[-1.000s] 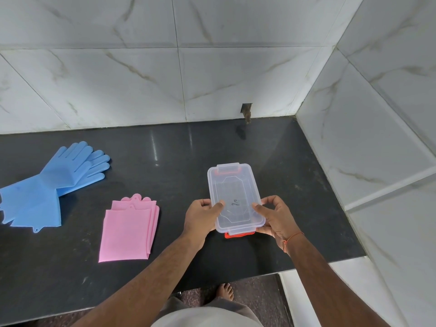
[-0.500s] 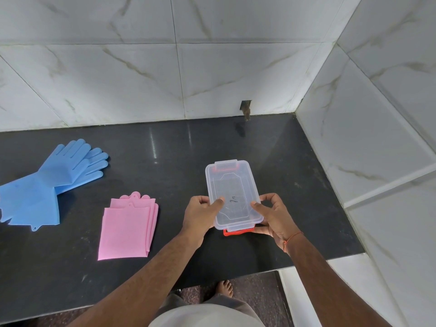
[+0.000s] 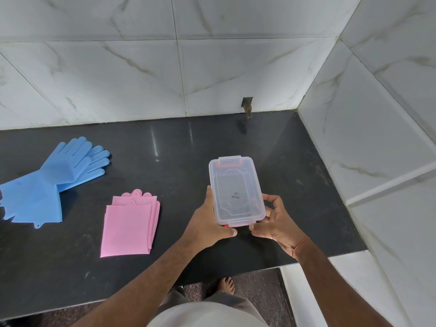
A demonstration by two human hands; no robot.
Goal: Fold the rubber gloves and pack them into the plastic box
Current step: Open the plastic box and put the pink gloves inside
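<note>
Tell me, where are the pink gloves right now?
The pink gloves lie folded on the black counter, between the blue gloves and the left hand.

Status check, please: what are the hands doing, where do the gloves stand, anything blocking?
Both hands, left and right, grip the lidded box. Pink gloves folded, blue gloves unfolded, all on the counter. Nothing blocking.

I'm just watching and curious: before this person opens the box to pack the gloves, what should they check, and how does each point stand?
1. Plastic box held by both hands, left hand, right hand: ok.
2. Lid off: not ok, still on.
3. Near latch released: cannot tell.
4. Pink gloves folded: ok.
5. Blue gloves folded: not ok, lying flat at full length.
6. Box empty: ok, nothing seen through the lid.
</note>
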